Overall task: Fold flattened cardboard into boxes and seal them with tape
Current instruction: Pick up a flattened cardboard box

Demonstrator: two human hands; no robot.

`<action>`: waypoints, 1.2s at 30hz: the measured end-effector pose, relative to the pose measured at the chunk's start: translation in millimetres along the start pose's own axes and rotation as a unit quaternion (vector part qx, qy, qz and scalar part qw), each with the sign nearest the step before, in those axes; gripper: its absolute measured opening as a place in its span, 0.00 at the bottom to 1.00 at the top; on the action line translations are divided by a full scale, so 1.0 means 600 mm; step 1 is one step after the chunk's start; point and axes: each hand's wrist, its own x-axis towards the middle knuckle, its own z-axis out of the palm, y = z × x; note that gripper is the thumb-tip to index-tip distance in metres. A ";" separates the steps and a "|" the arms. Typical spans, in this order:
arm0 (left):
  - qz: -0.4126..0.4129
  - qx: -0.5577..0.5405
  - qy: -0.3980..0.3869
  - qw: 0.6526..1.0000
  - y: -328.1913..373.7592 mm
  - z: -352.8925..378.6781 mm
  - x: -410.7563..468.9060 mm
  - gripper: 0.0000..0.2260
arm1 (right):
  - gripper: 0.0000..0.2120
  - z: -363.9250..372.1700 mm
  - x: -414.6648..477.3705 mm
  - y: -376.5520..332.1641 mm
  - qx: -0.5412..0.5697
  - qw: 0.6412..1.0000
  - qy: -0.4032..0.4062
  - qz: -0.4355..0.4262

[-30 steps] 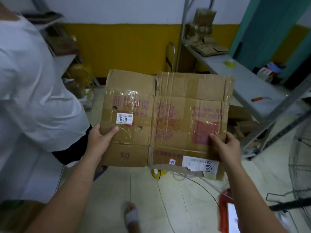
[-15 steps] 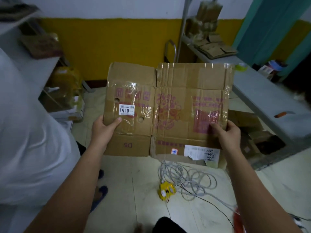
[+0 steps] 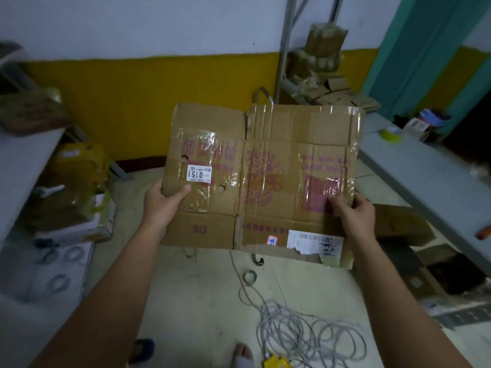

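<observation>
A flattened brown cardboard box point(image 3: 265, 176), worn, with red print, old clear tape and white labels, is held upright in front of me above the floor. My left hand point(image 3: 162, 203) grips its left edge, thumb on the front near the 0151 label. My right hand point(image 3: 354, 212) grips the right edge, thumb on the red printed square. A yellow-green tape roll point(image 3: 390, 134) lies on the grey table at the right.
A grey table point(image 3: 430, 176) runs along the right with an orange tool point(image 3: 483, 232) at its edge; cardboard pieces point(image 3: 403, 224) lie beneath it. A coiled grey cable point(image 3: 305, 333) and a tape ring point(image 3: 250, 276) lie on the floor. Left shelving point(image 3: 24, 160) holds packed boxes point(image 3: 77, 187).
My view has swung left and down; the person in white at the left is out of sight. The cardboard stays in both hands, grips unchanged.
</observation>
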 end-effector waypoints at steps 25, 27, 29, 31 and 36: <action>0.034 0.019 -0.259 0.965 0.136 0.515 0.617 0.17 | 0.12 0.061 0.439 -0.073 -0.009 0.961 0.270 0.056; 0.037 0.019 -0.278 0.960 0.146 0.574 0.617 0.17 | 0.12 0.029 0.464 -0.061 -0.010 0.956 0.286 0.062; 0.045 0.020 -0.293 0.955 0.156 0.636 0.615 0.17 | 0.11 -0.009 0.493 -0.043 -0.009 0.951 0.300 0.068; 0.050 0.022 -0.303 0.951 0.163 0.705 0.611 0.18 | 0.11 -0.051 0.526 -0.020 0.000 0.949 0.308 0.070; 0.052 0.047 -0.323 0.944 0.191 0.911 0.572 0.19 | 0.09 -0.200 0.635 0.039 0.015 0.943 0.323 0.075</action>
